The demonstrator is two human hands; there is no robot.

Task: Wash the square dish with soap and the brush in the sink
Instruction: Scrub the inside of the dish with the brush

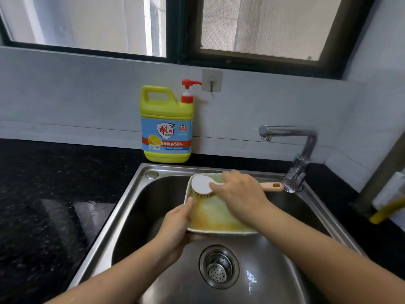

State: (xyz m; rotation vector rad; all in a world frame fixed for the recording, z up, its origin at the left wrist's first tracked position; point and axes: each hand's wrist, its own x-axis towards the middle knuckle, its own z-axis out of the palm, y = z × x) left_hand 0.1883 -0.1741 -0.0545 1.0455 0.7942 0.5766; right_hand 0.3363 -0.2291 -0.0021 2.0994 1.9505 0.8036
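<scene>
A pale green square dish (215, 216), smeared with orange residue, is held tilted over the steel sink (131, 207). My left hand (177, 224) grips its left rim from below, thumb on the edge. My right hand (240, 194) holds the brush (201, 184) by its beige handle, whose end sticks out to the right. The brush's white round head rests with yellow bristles down on the dish's far left corner. A yellow soap bottle (166, 126) with a red pump stands on the counter behind the sink.
The chrome faucet (291, 148) stands at the sink's back right, spout pointing left, no water running. The drain strainer (218, 266) sits below the dish. Black stone counter (48, 194) stretches to the left. A wall hook (212, 81) hangs behind the bottle.
</scene>
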